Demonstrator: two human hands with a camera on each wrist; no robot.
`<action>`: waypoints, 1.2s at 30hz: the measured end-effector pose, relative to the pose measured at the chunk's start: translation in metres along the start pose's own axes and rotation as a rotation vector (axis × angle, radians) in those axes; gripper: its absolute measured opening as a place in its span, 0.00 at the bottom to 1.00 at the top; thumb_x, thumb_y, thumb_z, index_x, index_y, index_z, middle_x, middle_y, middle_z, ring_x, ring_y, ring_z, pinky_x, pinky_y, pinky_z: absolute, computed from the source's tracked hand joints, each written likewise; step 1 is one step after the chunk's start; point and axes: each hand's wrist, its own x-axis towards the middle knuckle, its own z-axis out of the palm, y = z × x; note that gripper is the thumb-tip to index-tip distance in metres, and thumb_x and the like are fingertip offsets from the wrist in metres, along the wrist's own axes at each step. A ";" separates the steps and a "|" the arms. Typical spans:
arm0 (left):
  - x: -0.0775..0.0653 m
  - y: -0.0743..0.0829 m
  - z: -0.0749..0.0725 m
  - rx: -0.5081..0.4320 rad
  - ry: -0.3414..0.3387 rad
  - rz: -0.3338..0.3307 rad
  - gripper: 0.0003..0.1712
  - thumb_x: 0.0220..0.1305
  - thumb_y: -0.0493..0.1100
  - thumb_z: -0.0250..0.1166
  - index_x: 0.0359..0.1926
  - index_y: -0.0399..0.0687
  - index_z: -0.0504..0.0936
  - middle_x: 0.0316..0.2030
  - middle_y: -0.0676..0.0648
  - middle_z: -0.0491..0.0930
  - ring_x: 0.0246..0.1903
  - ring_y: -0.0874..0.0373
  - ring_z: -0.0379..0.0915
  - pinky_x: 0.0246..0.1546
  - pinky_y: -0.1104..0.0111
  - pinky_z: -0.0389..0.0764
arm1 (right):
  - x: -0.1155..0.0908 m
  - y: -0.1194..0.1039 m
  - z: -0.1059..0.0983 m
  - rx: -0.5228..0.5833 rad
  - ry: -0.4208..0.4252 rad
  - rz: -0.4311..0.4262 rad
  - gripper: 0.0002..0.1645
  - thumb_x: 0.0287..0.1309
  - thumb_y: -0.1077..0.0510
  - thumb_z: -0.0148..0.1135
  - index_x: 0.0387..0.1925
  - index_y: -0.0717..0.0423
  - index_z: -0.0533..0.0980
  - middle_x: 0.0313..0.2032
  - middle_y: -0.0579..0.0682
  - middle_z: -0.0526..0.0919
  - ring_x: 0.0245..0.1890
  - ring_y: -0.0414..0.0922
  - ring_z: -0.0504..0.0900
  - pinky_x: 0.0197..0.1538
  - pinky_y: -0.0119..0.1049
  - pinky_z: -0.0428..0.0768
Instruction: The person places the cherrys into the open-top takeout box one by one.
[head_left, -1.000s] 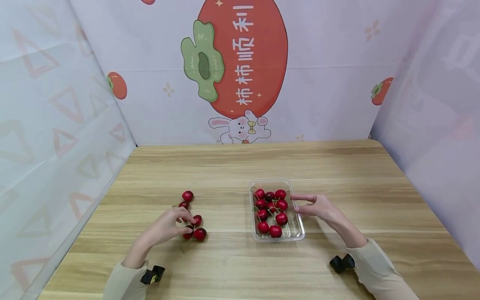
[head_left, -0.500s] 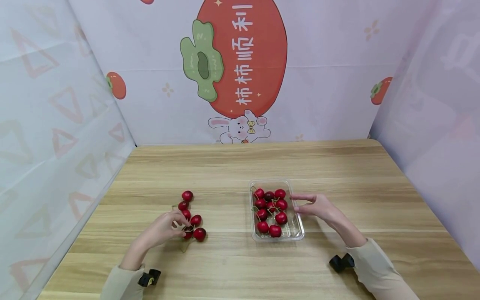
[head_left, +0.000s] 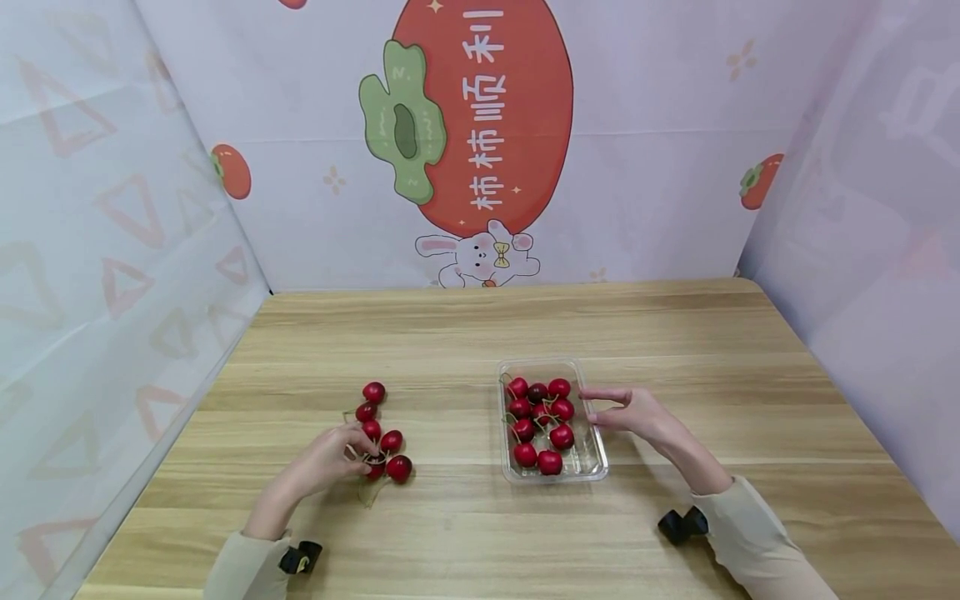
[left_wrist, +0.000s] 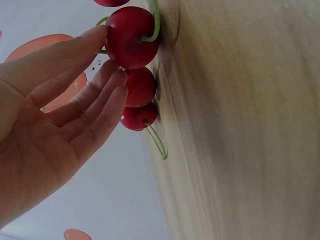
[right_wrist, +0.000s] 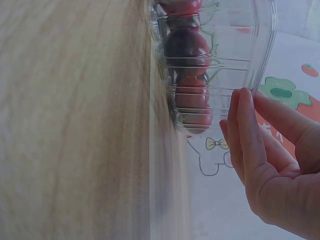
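In the head view my left hand (head_left: 335, 457) reaches into a loose group of cherries on the left. Thumb and fingertips are around the near-left cherry (head_left: 373, 470), pinching it while it sits low at the table. The left wrist view shows the thumb against that dark red cherry (left_wrist: 132, 37), other fingertips close to the cherry (left_wrist: 140, 87) behind. My right hand (head_left: 633, 416) holds the right rim of a clear plastic punnet (head_left: 590, 479) between thumb and fingertips. Several stemmed cherries (head_left: 562, 436) lie inside. In the right wrist view the fingertips (right_wrist: 245, 95) meet the rim.
More loose cherries lie beyond and beside the left hand, among them one at the far end (head_left: 374, 392) and one at the near right (head_left: 400, 469). The wooden tabletop (head_left: 450, 533) runs back to a printed cloth wall (head_left: 645, 208). Cloth also hangs on both sides.
My left hand has drawn back slightly to the left and lower, with fingertips settling at the near-left cherry. The right hand and punnet have stayed in place.
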 end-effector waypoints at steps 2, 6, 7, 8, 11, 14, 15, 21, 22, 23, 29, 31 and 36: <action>0.001 -0.002 0.001 0.001 0.003 0.004 0.09 0.43 0.30 0.67 0.30 0.39 0.80 0.32 0.49 0.71 0.30 0.60 0.70 0.30 0.73 0.76 | 0.000 0.000 0.000 0.002 0.000 0.000 0.28 0.51 0.61 0.61 0.55 0.65 0.67 0.56 0.62 0.67 0.40 0.52 0.80 0.47 0.38 0.75; 0.001 -0.005 0.001 0.003 0.011 0.002 0.08 0.43 0.29 0.66 0.29 0.39 0.80 0.38 0.40 0.75 0.30 0.60 0.72 0.30 0.73 0.76 | 0.000 0.000 0.000 0.009 0.000 -0.005 0.29 0.51 0.62 0.61 0.55 0.65 0.67 0.56 0.62 0.68 0.39 0.53 0.80 0.45 0.38 0.76; 0.001 -0.005 0.001 0.005 0.014 -0.001 0.08 0.43 0.29 0.66 0.29 0.39 0.80 0.39 0.37 0.75 0.31 0.57 0.73 0.30 0.73 0.76 | 0.000 0.000 0.000 0.009 0.001 -0.005 0.29 0.50 0.61 0.61 0.55 0.65 0.67 0.56 0.62 0.68 0.39 0.53 0.80 0.46 0.38 0.76; 0.001 -0.005 0.001 0.011 0.017 -0.005 0.08 0.43 0.29 0.66 0.28 0.40 0.80 0.40 0.35 0.75 0.34 0.54 0.74 0.31 0.73 0.76 | 0.000 0.000 0.000 0.007 0.001 -0.006 0.29 0.50 0.61 0.61 0.55 0.65 0.67 0.56 0.62 0.67 0.39 0.53 0.80 0.46 0.38 0.76; 0.001 -0.004 0.001 0.026 0.034 -0.008 0.07 0.43 0.29 0.66 0.27 0.42 0.80 0.41 0.32 0.75 0.42 0.41 0.72 0.31 0.71 0.77 | 0.000 0.000 0.000 0.006 0.003 -0.005 0.29 0.50 0.61 0.61 0.55 0.65 0.67 0.56 0.62 0.67 0.39 0.52 0.80 0.47 0.39 0.75; 0.002 -0.003 0.001 0.049 0.050 -0.002 0.06 0.43 0.30 0.66 0.26 0.43 0.81 0.38 0.36 0.77 0.44 0.39 0.70 0.32 0.71 0.77 | -0.001 0.001 0.000 0.007 0.003 -0.003 0.29 0.50 0.60 0.61 0.55 0.65 0.67 0.56 0.61 0.67 0.40 0.52 0.80 0.47 0.39 0.75; 0.003 -0.003 0.001 0.055 0.055 -0.001 0.06 0.44 0.30 0.66 0.26 0.43 0.81 0.37 0.39 0.78 0.43 0.41 0.72 0.32 0.71 0.77 | -0.001 0.000 0.000 0.008 0.003 -0.003 0.29 0.50 0.60 0.61 0.55 0.65 0.67 0.56 0.62 0.67 0.40 0.52 0.80 0.47 0.38 0.75; 0.005 -0.002 0.001 0.057 0.058 0.011 0.05 0.45 0.31 0.66 0.26 0.43 0.81 0.28 0.51 0.78 0.29 0.61 0.73 0.28 0.74 0.76 | -0.001 0.000 0.000 0.017 -0.001 0.006 0.29 0.50 0.61 0.61 0.55 0.65 0.67 0.55 0.63 0.68 0.40 0.53 0.79 0.46 0.39 0.76; 0.005 -0.002 0.000 0.052 0.057 0.013 0.05 0.45 0.31 0.66 0.26 0.43 0.81 0.27 0.52 0.78 0.28 0.63 0.73 0.28 0.74 0.75 | -0.001 0.000 0.000 0.018 -0.002 0.007 0.30 0.50 0.60 0.62 0.55 0.65 0.67 0.55 0.63 0.68 0.40 0.53 0.80 0.46 0.39 0.76; 0.005 -0.001 0.000 0.047 0.059 0.015 0.05 0.45 0.31 0.66 0.26 0.43 0.82 0.27 0.52 0.78 0.27 0.63 0.73 0.28 0.74 0.75 | -0.001 0.000 0.001 0.019 -0.003 0.008 0.30 0.50 0.60 0.62 0.55 0.65 0.67 0.55 0.63 0.68 0.40 0.53 0.80 0.46 0.40 0.76; 0.009 -0.001 0.000 0.031 0.098 -0.004 0.05 0.47 0.31 0.65 0.26 0.45 0.82 0.28 0.51 0.79 0.29 0.63 0.73 0.29 0.74 0.76 | 0.000 0.000 0.000 0.024 -0.003 0.008 0.32 0.49 0.59 0.63 0.55 0.65 0.67 0.55 0.64 0.67 0.40 0.54 0.79 0.46 0.40 0.76; 0.010 -0.001 -0.001 0.024 0.113 -0.001 0.05 0.47 0.32 0.65 0.26 0.45 0.82 0.28 0.51 0.79 0.29 0.62 0.74 0.30 0.74 0.76 | -0.001 0.000 0.000 0.019 0.001 0.009 0.31 0.49 0.59 0.63 0.55 0.65 0.67 0.56 0.63 0.67 0.40 0.53 0.79 0.47 0.41 0.75; 0.012 0.000 -0.003 0.006 0.124 0.005 0.03 0.47 0.34 0.66 0.27 0.44 0.81 0.28 0.51 0.80 0.28 0.63 0.74 0.30 0.74 0.76 | -0.001 0.000 0.001 0.004 0.010 0.014 0.29 0.50 0.61 0.61 0.55 0.65 0.67 0.55 0.62 0.68 0.41 0.52 0.79 0.49 0.42 0.73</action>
